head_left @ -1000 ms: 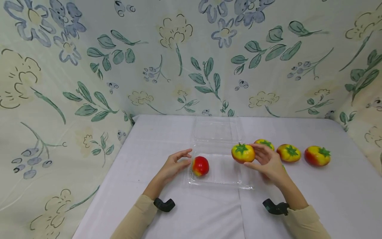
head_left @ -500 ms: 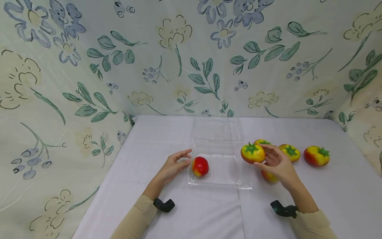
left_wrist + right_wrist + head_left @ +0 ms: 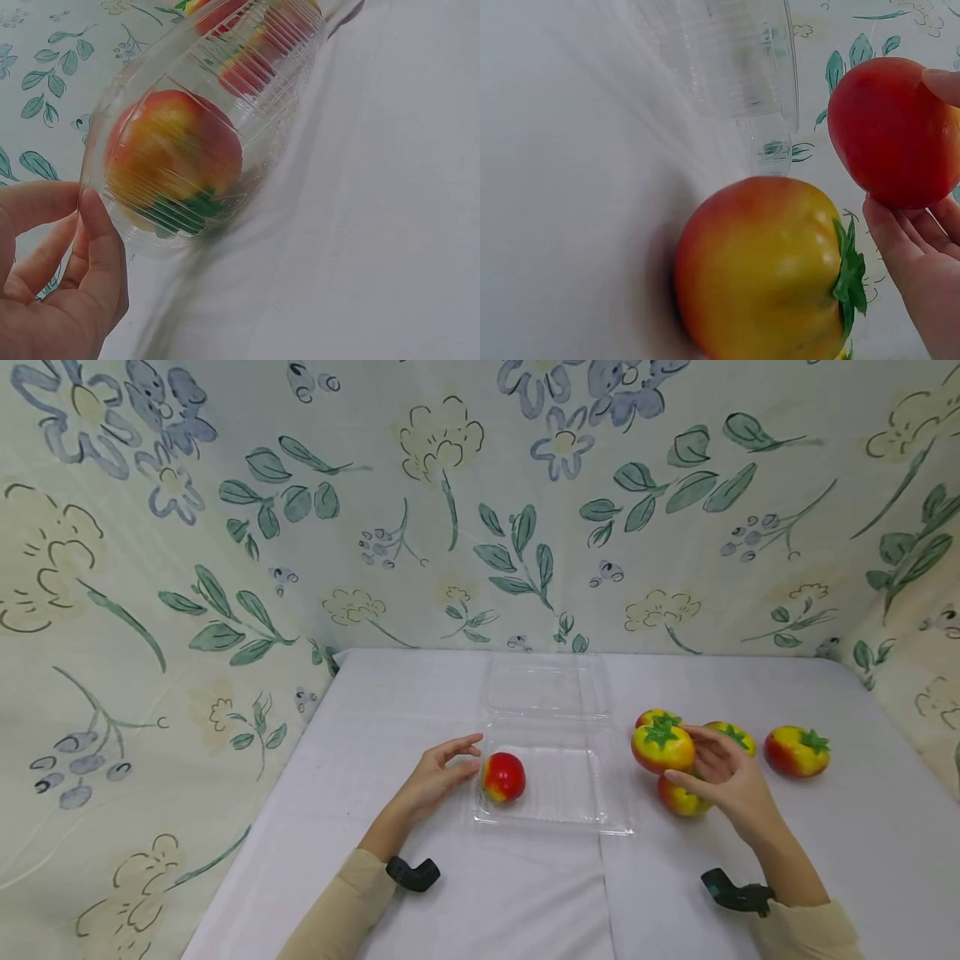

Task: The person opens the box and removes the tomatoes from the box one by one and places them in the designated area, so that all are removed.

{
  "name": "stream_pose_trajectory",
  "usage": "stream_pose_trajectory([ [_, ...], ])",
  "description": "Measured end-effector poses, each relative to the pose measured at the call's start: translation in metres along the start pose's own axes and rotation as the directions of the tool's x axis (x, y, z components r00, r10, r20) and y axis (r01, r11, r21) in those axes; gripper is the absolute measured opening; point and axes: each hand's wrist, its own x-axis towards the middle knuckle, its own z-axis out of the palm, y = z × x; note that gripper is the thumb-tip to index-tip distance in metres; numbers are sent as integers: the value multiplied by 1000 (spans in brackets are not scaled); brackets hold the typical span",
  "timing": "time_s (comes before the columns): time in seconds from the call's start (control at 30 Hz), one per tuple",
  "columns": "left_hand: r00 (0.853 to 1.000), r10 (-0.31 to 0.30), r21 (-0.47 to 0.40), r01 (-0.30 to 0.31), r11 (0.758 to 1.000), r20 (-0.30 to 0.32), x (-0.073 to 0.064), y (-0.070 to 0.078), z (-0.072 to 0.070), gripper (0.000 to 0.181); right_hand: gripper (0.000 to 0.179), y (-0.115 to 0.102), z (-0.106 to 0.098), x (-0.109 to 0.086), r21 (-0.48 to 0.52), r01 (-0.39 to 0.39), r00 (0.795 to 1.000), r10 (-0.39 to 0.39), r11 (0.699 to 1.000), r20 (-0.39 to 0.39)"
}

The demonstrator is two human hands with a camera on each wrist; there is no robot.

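Observation:
A clear plastic clamshell box lies with its lid folded back, one red-and-yellow persimmon inside at its left end. My left hand is at the box's left side; in the left wrist view its thumb and forefinger pinch the rim. Right of the box, my right hand holds another persimmon between thumb and fingers, green calyx facing up. The right wrist view shows this fruit's smooth red underside, raised above a persimmon on the table.
Loose persimmons surround the right hand: one partly hidden behind the held fruit, one below it, one behind the fingers, and another farther right. The transparent lid lies toward the floral cloth backdrop.
My right hand has carried its persimmon rightward from over the box's right end to above the loose persimmons, uncovering the nearest one. The left hand and box stay put.

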Motion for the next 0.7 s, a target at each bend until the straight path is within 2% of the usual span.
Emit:
stream_pose_trajectory([
  [0.43,1000,-3,-2,3,1000,-2,1,-1,-1,52,65,13,-16,-6,31,-2,998,4,1000,-68],
  [0.7,1000,-4,6,4,1000,0,0,-1,-1,51,64,19,-26,-8,158,-19,994,36,987,-103],
])
